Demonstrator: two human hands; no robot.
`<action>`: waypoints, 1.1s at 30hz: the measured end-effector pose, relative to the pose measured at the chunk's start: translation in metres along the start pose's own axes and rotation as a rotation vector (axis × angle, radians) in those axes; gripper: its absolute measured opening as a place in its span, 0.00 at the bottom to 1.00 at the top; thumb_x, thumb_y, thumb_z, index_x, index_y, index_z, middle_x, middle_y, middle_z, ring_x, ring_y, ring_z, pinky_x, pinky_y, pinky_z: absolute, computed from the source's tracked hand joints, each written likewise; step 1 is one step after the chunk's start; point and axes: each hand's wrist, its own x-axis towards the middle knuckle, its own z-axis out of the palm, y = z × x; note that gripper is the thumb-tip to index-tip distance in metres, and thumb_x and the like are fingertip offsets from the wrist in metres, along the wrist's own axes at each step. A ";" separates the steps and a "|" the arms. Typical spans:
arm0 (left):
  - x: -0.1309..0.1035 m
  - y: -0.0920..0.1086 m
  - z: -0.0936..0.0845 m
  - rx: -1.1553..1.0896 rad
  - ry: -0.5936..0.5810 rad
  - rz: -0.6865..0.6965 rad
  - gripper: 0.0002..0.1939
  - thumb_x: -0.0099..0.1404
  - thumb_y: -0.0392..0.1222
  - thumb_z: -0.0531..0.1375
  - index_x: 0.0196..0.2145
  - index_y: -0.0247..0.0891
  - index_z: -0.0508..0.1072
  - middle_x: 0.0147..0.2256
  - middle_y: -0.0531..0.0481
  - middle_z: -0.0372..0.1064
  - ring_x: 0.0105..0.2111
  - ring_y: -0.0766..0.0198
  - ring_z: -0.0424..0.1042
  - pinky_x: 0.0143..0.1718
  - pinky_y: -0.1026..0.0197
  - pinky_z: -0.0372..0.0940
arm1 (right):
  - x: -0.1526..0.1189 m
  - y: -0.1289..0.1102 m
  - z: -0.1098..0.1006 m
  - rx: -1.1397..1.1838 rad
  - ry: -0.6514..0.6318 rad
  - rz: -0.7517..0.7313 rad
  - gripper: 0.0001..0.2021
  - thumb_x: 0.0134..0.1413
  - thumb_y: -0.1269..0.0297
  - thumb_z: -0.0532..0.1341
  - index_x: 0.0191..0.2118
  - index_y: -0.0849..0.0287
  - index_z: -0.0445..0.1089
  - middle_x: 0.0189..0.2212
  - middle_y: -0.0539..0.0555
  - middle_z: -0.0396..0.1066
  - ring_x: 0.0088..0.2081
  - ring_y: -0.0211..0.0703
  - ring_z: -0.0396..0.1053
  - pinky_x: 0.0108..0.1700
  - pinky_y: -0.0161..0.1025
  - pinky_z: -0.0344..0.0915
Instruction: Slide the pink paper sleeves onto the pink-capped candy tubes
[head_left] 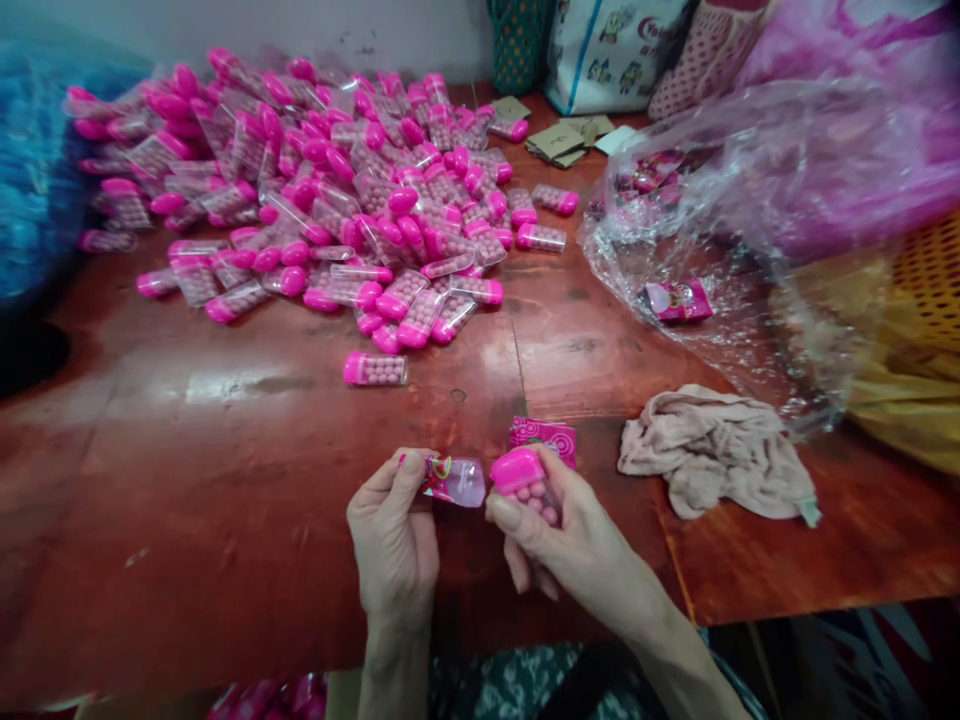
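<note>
Between the thumb and fingers of my left hand [397,535] is a printed plastic sleeve [457,482], part pink pattern and part translucent. My right hand [577,530] grips a small clear candy box [534,497] with a bright pink cap, its pink balls showing below the cap. Sleeve and candy box are held close together, end to end, above the table's front part. Just behind my right hand lies a stack of pink printed sleeves [551,440], partly hidden by the hand. A single candy box [376,369] rests on its side farther back.
A large heap of pink-capped candy boxes [322,190] covers the back left of the red-brown table [187,500]. At right lie a crumpled cloth [712,455] and a clear plastic bag [720,260] with a pink sleeve bundle [679,299]. Cardboard pieces [559,142] are behind.
</note>
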 end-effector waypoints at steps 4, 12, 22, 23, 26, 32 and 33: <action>-0.001 -0.002 0.000 0.000 0.009 0.027 0.10 0.42 0.41 0.70 0.22 0.33 0.77 0.21 0.51 0.72 0.23 0.69 0.68 0.28 0.68 0.65 | -0.007 0.000 0.000 -0.062 0.059 -0.054 0.12 0.60 0.54 0.54 0.36 0.59 0.59 0.18 0.43 0.62 0.16 0.26 0.57 0.16 0.22 0.52; -0.006 0.000 0.002 0.059 -0.118 0.131 0.06 0.48 0.39 0.67 0.22 0.34 0.77 0.22 0.53 0.69 0.24 0.69 0.66 0.26 0.69 0.63 | -0.002 0.005 0.004 -0.057 0.021 -0.048 0.13 0.58 0.54 0.56 0.33 0.60 0.62 0.23 0.45 0.64 0.13 0.23 0.57 0.14 0.23 0.52; -0.005 0.002 -0.002 -0.031 -0.299 0.151 0.02 0.51 0.39 0.67 0.25 0.40 0.77 0.30 0.51 0.74 0.31 0.65 0.71 0.34 0.64 0.67 | 0.004 0.005 -0.003 -0.006 0.094 -0.062 0.12 0.54 0.58 0.62 0.43 0.56 0.67 0.20 0.43 0.61 0.17 0.25 0.53 0.17 0.24 0.50; -0.004 0.002 -0.002 -0.038 -0.307 0.148 0.01 0.52 0.39 0.66 0.25 0.40 0.77 0.31 0.51 0.74 0.32 0.65 0.71 0.34 0.63 0.68 | 0.005 0.006 -0.003 -0.036 0.128 -0.084 0.11 0.53 0.59 0.62 0.41 0.57 0.67 0.22 0.44 0.62 0.19 0.26 0.55 0.19 0.24 0.52; -0.004 0.000 -0.003 -0.030 -0.327 0.150 0.02 0.54 0.39 0.64 0.26 0.40 0.77 0.33 0.50 0.74 0.33 0.64 0.71 0.36 0.60 0.68 | 0.006 0.008 -0.001 -0.113 0.178 -0.106 0.09 0.53 0.58 0.62 0.35 0.58 0.66 0.23 0.45 0.61 0.24 0.29 0.59 0.24 0.26 0.56; -0.004 0.000 -0.004 0.006 -0.402 0.179 0.03 0.57 0.36 0.62 0.29 0.40 0.77 0.36 0.50 0.74 0.37 0.63 0.72 0.38 0.61 0.68 | 0.004 0.007 -0.003 -0.104 0.071 0.049 0.13 0.54 0.54 0.59 0.32 0.59 0.63 0.17 0.43 0.61 0.14 0.26 0.52 0.14 0.24 0.48; -0.004 0.000 -0.004 0.018 -0.421 0.182 0.04 0.58 0.36 0.61 0.29 0.40 0.77 0.37 0.49 0.74 0.37 0.63 0.72 0.39 0.61 0.67 | 0.003 0.006 -0.004 -0.082 0.023 0.089 0.13 0.54 0.53 0.59 0.32 0.59 0.62 0.16 0.42 0.61 0.12 0.25 0.51 0.12 0.24 0.46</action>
